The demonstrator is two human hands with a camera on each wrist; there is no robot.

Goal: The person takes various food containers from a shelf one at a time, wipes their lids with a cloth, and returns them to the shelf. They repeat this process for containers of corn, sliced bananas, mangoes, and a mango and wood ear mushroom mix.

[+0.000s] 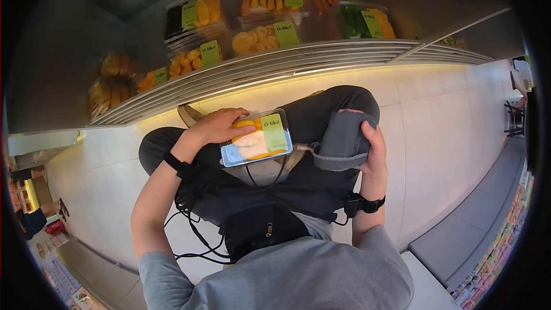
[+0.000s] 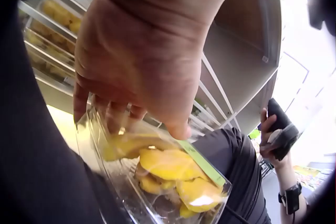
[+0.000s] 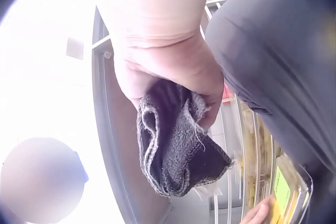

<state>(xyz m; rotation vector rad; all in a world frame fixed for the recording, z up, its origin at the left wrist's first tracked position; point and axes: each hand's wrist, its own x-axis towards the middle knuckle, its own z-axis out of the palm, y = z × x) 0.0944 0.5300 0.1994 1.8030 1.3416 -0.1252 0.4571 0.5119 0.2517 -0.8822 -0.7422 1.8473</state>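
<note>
My left hand [image 1: 219, 126] grips the far left edge of a clear plastic fruit box [image 1: 274, 132] with a green "O-like" label, held over my lap. In the left wrist view, its fingers go round the side of the box and the thumb lies by the lid; yellow fruit slices [image 2: 168, 163] show through the plastic. Off to the right, my right hand [image 1: 376, 148] holds a folded dark grey cloth [image 1: 343, 140]. In the right wrist view the cloth [image 3: 176, 145] hangs bunched from the fingers, its stitched edges frayed.
A refrigerated shelf [image 1: 298, 72] ahead holds several labelled fruit boxes [image 1: 264, 40]. My crossed legs [image 1: 344, 100] lie beneath both hands. Black cables [image 1: 198, 235] run by my left hip, and a grey bench [image 1: 459, 235] stands at the right.
</note>
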